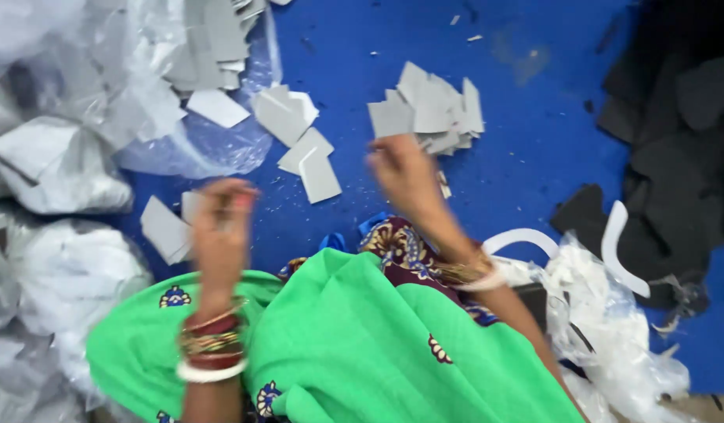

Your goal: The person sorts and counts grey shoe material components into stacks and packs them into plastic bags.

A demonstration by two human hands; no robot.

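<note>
2 blurred hands, left hand (pixel 221 223) and right hand (pixel 405 176), grip unclear, over grey pieces (pixel 428 110); blue floor (pixel 534 133) open ahead.

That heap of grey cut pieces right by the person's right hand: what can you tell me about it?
The heap of grey pieces is a loose pile of flat, angular, thin sheet-like cutouts, overlapping at odd angles. It lies on the blue surface, towards the top centre. The right hand, blurred, is at its lower edge; whether it touches a piece cannot be told.

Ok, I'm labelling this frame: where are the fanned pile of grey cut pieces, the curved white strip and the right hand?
fanned pile of grey cut pieces (pixel 428 110): head view, pile's middle.
curved white strip (pixel 615 247): head view, mid-length.
right hand (pixel 401 172): head view, back of hand.
</note>
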